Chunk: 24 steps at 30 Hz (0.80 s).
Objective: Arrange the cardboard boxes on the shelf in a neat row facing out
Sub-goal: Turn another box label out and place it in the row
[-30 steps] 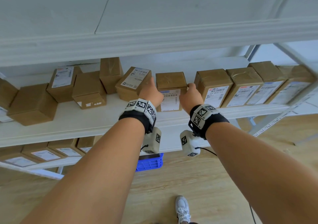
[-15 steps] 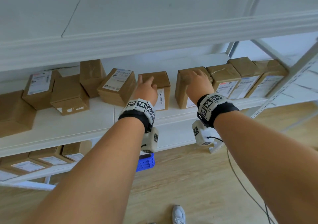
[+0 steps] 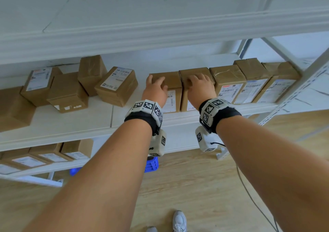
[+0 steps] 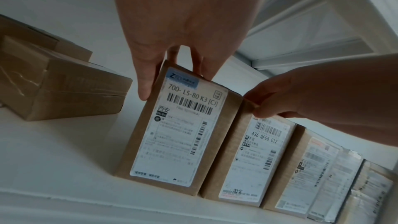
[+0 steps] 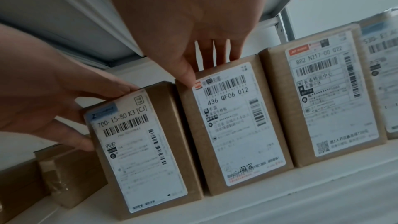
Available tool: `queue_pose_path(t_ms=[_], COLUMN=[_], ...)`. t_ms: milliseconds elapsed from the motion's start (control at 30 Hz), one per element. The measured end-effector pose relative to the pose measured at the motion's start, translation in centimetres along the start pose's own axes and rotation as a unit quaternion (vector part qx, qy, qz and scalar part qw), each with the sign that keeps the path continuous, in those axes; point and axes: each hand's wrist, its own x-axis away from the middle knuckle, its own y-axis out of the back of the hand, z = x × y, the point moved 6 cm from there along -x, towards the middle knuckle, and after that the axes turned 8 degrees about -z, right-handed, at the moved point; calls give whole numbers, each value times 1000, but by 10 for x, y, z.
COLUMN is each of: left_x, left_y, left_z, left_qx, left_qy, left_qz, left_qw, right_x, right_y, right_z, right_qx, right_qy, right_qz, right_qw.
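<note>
- Floor (image 3: 204,187) of pale wood lies nearest, with a white shoe (image 3: 179,221) on it and a blue crate (image 3: 151,165) under the rack.
- Lower shelf (image 3: 44,169) carries more labelled boxes standing side by side along its front edge.
- Middle shelf (image 3: 71,123) holds the task's boxes; its front edge runs just under both wrists.
- Left hand (image 3: 155,91) grips the top of the newest box (image 4: 178,134): thumb down the left face, fingers over the top edge.
- That box stands upright near the front edge, label out, touching its right neighbour, though it leans slightly in the wrist views.
- Right hand (image 3: 199,87) rests on the second box (image 5: 232,125), fingers curled over its top, thumb at the top left corner, steadying it.
- Finished row (image 3: 249,85) runs from there to the shelf's right end, labels out, boxes touching.
- Loose boxes (image 3: 71,91) sit toward the left end and back edge, turned at odd angles, one with its label facing up (image 3: 117,85).
- Risk, as I judge it: pressing the newest box sideways too hard could shove the row askew or tip the neighbour, since the tall boxes stand on narrow faces.
- Letting go while it leans could leave it crooked or proud of the row's front line.
</note>
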Motion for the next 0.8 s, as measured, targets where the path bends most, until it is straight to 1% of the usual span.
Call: queue_pose_path(t_ms=[100,300,400,467,567,700,800], left_x=[0,-5,-10,-16,-27,-37,-41], left_y=[-3,-6,2,12,35,64,79], left_z=[0,4,12,23,49,90,118], left_qx=[3,-14,-27,-43,-72,-68,-79], left_qy=[0,-20,-20,-7,25,105,109], left_qz=[0,9,-6,-18,-54,-73,-71], left_qw=[1000,1000,999,999,996,989,988], right_x=[1,-2,-5,-7,-10,-15,-16], right_y=[0,3,8,12,10,-1,-19], right_z=[0,3,13,24,53,100,136], right_qx=[3,-1,-22,-41,-74,-107,-124], right_qy=[5,-7,-11,-1,14,38,53], right_qz=[-6,15,10,11,18,25,23], right_qw=[1000,1000,1000,999,997,993,991])
